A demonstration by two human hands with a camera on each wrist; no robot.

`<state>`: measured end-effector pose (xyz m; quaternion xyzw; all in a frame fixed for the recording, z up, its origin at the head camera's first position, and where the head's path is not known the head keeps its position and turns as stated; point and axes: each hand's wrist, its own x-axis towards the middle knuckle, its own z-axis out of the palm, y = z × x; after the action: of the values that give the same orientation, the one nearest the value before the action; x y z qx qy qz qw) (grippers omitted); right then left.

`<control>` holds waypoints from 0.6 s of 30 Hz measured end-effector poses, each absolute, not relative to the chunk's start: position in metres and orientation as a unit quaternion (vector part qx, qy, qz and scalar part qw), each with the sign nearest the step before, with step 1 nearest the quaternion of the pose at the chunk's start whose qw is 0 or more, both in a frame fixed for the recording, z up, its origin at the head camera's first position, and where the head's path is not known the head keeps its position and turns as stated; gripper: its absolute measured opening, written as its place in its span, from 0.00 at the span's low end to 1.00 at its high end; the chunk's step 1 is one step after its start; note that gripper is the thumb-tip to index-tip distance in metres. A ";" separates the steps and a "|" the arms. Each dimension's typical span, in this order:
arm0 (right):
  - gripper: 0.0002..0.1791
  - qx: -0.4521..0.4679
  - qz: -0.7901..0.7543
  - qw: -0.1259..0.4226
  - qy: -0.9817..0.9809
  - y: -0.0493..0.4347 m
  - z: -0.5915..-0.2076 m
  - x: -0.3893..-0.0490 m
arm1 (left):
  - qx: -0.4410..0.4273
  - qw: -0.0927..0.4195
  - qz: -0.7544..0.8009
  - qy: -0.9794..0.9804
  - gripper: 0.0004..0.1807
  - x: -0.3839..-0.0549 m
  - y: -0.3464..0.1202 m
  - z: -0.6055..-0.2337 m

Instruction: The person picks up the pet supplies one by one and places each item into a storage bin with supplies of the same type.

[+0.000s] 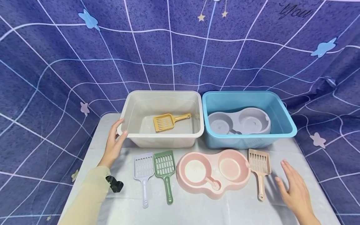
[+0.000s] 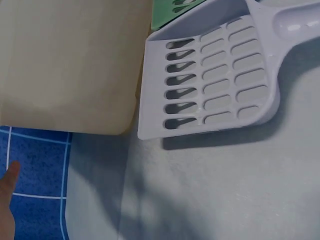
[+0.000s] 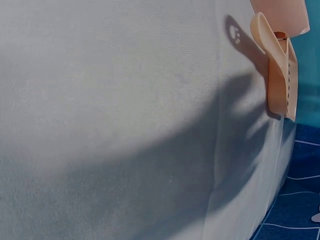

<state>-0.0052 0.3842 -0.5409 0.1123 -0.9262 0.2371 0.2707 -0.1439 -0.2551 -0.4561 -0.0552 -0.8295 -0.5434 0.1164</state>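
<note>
My left hand [image 1: 113, 147] is at the front left corner of a cream litter box [image 1: 161, 141], its straight fingers and thumb right at the rim. A yellow litter scoop [image 1: 164, 122] lies inside that box. Nearest below this hand are a lilac litter scoop [image 1: 144, 167] and a green litter scoop [image 1: 165, 165], side by side on the table. Over the table's right side hovers my right hand [image 1: 296, 187], fingers spread and holding nothing. Just left of it lies a beige litter scoop [image 1: 260, 162], also seen in the right wrist view.
A blue litter box [image 1: 250, 142] stands right of the cream one, with a grey double pet bowl [image 1: 236, 120] in it. The pink double pet bowl [image 1: 215, 168] sits front centre on the white-covered table [image 1: 208, 212]. A patterned blue curtain [image 1: 180, 47] hangs behind.
</note>
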 end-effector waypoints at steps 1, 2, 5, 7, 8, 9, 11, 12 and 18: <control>0.38 0.112 0.237 0.270 -0.926 0.384 -0.541 -0.005 | -0.057 0.118 -0.544 -0.829 0.29 -0.142 -0.256 -0.457; 0.38 0.113 0.238 0.270 -0.926 0.383 -0.542 -0.005 | -0.058 0.120 -0.545 -0.828 0.29 -0.141 -0.256 -0.457; 0.37 0.112 0.237 0.268 -0.927 0.382 -0.542 -0.005 | -0.061 0.121 -0.548 -0.826 0.29 -0.138 -0.256 -0.459; 0.37 0.111 0.238 0.267 -0.927 0.382 -0.542 -0.005 | -0.059 0.120 -0.549 -0.825 0.30 -0.136 -0.255 -0.458; 0.37 0.109 0.238 0.265 -0.928 0.382 -0.542 -0.005 | -0.056 0.118 -0.549 -0.825 0.30 -0.135 -0.255 -0.458; 0.37 0.108 0.239 0.264 -0.928 0.381 -0.542 -0.006 | -0.053 0.117 -0.550 -0.825 0.30 -0.135 -0.254 -0.458; 0.36 0.108 0.240 0.264 -0.928 0.381 -0.542 -0.006 | -0.048 0.114 -0.551 -0.826 0.30 -0.135 -0.254 -0.459; 0.36 0.109 0.240 0.265 -0.928 0.380 -0.542 -0.007 | -0.045 0.113 -0.552 -0.825 0.30 -0.135 -0.254 -0.460; 0.36 0.113 0.242 0.265 -0.927 0.379 -0.544 -0.007 | -0.040 0.100 -0.582 -0.806 0.31 -0.143 -0.260 -0.479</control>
<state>-0.0066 0.3793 -0.5436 0.1125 -0.9266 0.2415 0.2655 -0.1426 -0.2599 -0.4785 -0.0404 -0.8058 -0.5824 0.0997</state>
